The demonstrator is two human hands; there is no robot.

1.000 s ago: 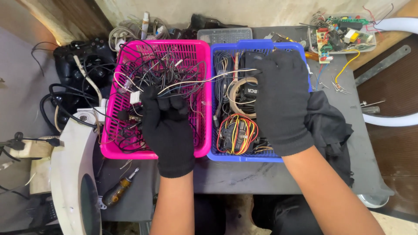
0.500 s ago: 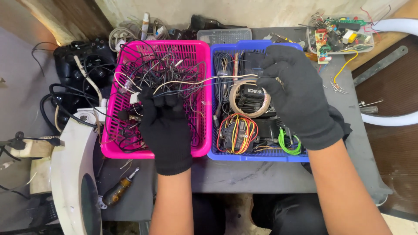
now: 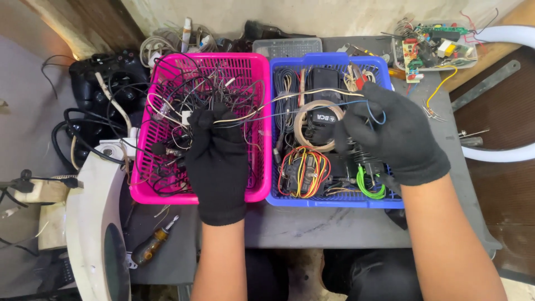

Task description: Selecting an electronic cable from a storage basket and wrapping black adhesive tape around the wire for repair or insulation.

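Both hands are gloved here: the left hand (image 3: 217, 161) wears a black knit glove with a ribbed cuff ending at the wrist, and the right hand (image 3: 398, 136) has a matching black knit glove, soft and slightly fuzzy. Forearms are bare, no sleeves. Dark trousers show below the desk edge.

Left hand (image 3: 216, 161) fisted over the pink basket (image 3: 252, 61), gripping thin wires (image 3: 290, 100) that stretch toward three o'clock to the right hand (image 3: 393, 134), pinching them above the blue basket (image 3: 329, 199).
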